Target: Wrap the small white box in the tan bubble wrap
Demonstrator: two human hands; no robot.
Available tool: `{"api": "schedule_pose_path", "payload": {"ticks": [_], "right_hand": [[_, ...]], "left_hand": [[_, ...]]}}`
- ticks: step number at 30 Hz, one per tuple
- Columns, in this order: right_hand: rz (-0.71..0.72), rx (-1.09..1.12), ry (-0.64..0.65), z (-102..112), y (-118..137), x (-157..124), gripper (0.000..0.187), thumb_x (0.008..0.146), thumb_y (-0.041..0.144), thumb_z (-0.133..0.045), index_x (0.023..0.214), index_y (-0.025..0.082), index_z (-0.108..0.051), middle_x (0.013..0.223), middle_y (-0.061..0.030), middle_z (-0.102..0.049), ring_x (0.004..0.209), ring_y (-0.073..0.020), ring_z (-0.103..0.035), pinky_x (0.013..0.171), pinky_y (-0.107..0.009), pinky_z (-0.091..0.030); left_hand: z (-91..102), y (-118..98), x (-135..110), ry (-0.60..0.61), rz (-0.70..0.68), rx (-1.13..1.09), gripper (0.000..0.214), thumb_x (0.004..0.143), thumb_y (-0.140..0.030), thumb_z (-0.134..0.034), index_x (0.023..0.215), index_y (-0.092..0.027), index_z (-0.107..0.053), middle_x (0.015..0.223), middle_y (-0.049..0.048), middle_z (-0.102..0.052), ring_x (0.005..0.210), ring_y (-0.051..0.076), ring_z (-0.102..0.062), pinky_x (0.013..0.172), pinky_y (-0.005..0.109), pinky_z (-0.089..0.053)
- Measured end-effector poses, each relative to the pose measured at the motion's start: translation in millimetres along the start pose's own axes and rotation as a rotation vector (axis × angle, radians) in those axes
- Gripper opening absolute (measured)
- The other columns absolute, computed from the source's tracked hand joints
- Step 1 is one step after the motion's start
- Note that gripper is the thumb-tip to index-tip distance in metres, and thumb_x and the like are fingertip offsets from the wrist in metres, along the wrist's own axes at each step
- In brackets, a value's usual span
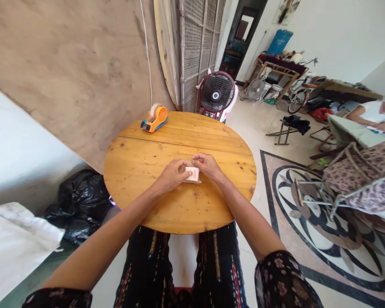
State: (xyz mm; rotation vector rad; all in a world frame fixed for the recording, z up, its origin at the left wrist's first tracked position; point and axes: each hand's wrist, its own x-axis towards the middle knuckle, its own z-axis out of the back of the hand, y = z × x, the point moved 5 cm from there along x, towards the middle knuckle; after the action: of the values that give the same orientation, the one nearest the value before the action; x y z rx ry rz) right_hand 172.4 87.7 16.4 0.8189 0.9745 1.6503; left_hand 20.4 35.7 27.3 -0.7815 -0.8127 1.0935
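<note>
A small white and pink box [192,174], perhaps a pack of cards, lies on the round wooden table [147,162] near its middle. My left hand [172,173] curls around the box's left end, fingers bent and pinching its top edge. My right hand [205,165] pinches the box's upper right corner from the other side. Both hands meet above the box, and part of it is hidden beneath the fingers.
An orange tape dispenser [154,118] sits at the table's far left edge. A red floor fan [217,95] stands behind the table. Black bags [80,201] lie on the floor at left. Another person [374,114] sits far right beside wooden chairs [346,179].
</note>
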Motion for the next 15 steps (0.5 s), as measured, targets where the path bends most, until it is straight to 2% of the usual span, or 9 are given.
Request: {"api": "schedule_pose_path", "payload": {"ticks": [3, 5, 11, 15], "right_hand": [[-0.026, 0.045, -0.007, 2, -3, -1, 0.028, 0.078, 0.028, -0.055, 0.1, 0.015, -0.066, 0.06, 0.0036, -0.06, 0.054, -0.0118, -0.053, 0.055, -0.024, -0.043], [-0.015, 0.051, -0.032, 5, -1, -3, 0.032, 0.081, 0.03, -0.052, 0.107, 0.015, -0.065, 0.069, 0.0015, -0.064, 0.062, -0.0131, -0.058, 0.063, -0.026, -0.047], [-0.023, 0.07, -0.036, 15, 5, -10, 0.038, 0.088, 0.033, -0.045, 0.119, 0.017, -0.063, 0.094, -0.0049, -0.072, 0.093, -0.0184, -0.065, 0.092, -0.035, -0.048], [-0.058, 0.163, 0.05, 17, 9, -24, 0.052, 0.084, 0.03, -0.057, 0.134, 0.019, -0.051, 0.107, -0.0065, -0.071, 0.102, -0.0209, -0.065, 0.099, -0.041, -0.046]], "left_hand": [[-4.7, 4, 5, 0.114, 0.082, -0.235, 0.028, 0.075, -0.037, -0.061, 0.094, -0.017, -0.059, 0.083, 0.0022, -0.065, 0.075, 0.018, -0.061, 0.069, 0.03, -0.049], [-6.4, 5, 5, 0.131, 0.118, -0.328, 0.029, 0.073, -0.039, -0.064, 0.091, -0.017, -0.057, 0.08, 0.0011, -0.065, 0.071, 0.016, -0.061, 0.064, 0.027, -0.047], [-9.9, 10, 4, 0.116, 0.176, -0.467, 0.035, 0.07, -0.04, -0.069, 0.092, -0.017, -0.054, 0.082, 0.0012, -0.065, 0.072, 0.016, -0.062, 0.065, 0.027, -0.048], [-11.5, 15, 5, 0.117, 0.171, -0.496, 0.041, 0.07, -0.04, -0.07, 0.097, -0.016, -0.052, 0.088, 0.0025, -0.065, 0.075, 0.015, -0.063, 0.069, 0.028, -0.05]]}}
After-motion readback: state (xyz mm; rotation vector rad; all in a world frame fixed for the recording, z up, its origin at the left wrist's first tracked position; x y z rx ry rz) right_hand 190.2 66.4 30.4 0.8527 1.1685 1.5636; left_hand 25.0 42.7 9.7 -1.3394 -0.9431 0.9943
